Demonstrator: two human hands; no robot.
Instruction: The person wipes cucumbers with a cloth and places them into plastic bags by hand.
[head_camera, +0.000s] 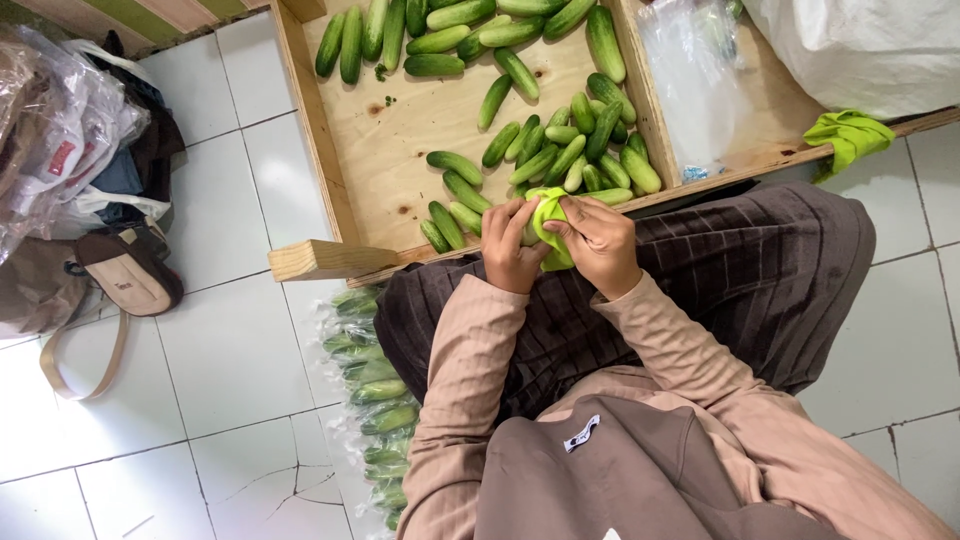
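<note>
My left hand (508, 245) and my right hand (597, 240) meet over my lap at the near edge of a wooden tray (315, 130). Between them is a cucumber (529, 232) wrapped in a bright green cloth (549, 222). The left hand grips the cucumber's end, and the right hand presses the cloth around it. Just beyond my hands lie several loose green cucumbers (565, 150) on the tray's plywood bottom.
Bagged cucumbers (375, 390) lie in clear plastic on the white tiled floor at my left. A second green cloth (848, 135) hangs off the tray's right edge, near a clear plastic bag (690, 85). Bags and a tan handbag (125, 275) sit at far left.
</note>
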